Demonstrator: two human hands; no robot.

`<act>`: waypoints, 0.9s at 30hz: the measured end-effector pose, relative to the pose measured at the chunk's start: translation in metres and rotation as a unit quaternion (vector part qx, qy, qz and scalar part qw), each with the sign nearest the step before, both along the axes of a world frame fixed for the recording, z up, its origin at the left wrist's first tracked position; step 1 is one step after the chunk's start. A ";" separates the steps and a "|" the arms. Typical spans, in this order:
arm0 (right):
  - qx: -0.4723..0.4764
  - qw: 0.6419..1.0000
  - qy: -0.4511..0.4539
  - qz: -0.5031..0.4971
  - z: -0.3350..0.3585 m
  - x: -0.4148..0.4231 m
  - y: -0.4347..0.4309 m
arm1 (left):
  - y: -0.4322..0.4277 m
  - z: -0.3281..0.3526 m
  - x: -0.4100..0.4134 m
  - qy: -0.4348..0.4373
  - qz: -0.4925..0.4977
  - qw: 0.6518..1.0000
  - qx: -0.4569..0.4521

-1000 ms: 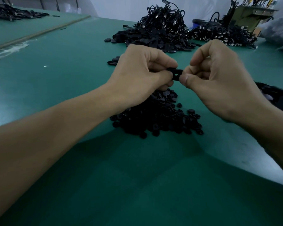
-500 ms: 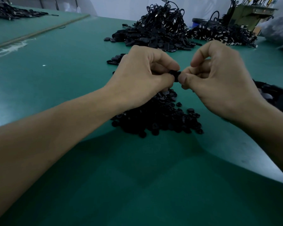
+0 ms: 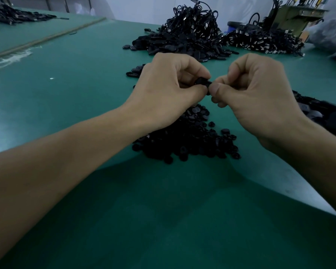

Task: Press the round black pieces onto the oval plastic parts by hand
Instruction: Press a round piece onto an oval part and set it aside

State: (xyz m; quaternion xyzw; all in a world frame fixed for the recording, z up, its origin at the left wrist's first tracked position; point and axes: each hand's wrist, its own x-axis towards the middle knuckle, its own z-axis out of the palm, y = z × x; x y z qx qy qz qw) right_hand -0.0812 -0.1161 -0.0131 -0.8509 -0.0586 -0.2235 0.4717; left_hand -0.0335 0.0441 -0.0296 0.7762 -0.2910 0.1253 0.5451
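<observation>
Item: one black part [image 3: 203,82], held in the air between both hands, mostly hidden; I cannot tell the round piece from the oval.
Left hand [image 3: 169,90]: my fingers are curled, thumb and forefinger pinching the part.
Right hand [image 3: 260,94]: curled likewise, thumb tip pushing on the same part from the other side.
Stock: heap of round black pieces [image 3: 186,138] on the green surface [image 3: 66,84] below my hands; oval plastic parts [image 3: 175,45] heaped farther back.
Step, as I judge it: pressing together.
Next: a firm, square squeeze until seated.
</observation>
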 end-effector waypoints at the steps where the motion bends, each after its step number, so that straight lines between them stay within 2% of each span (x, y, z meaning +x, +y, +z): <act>1: -0.003 1.000 -0.005 -0.004 0.000 0.000 0.000 | 0.000 -0.001 0.000 0.003 -0.001 1.000 -0.001; 4: -0.021 0.999 -0.026 -0.013 -0.001 -0.001 0.000 | 0.000 -0.002 0.001 -0.009 -0.002 1.000 0.004; 9: -0.040 0.998 -0.034 -0.017 0.000 -0.002 0.001 | 0.001 -0.002 -0.002 -0.081 0.027 0.995 0.047; 15: -0.046 0.998 -0.033 0.025 0.002 -0.005 0.004 | 0.004 -0.002 0.000 -0.094 0.053 0.992 0.065; 22: -0.113 0.992 -0.055 0.001 0.000 0.001 -0.003 | 0.005 0.003 0.002 0.007 -0.007 1.000 0.004; 27: -0.040 0.997 0.011 0.065 -0.001 0.004 -0.007 | 0.008 0.004 0.002 0.061 -0.041 0.997 -0.027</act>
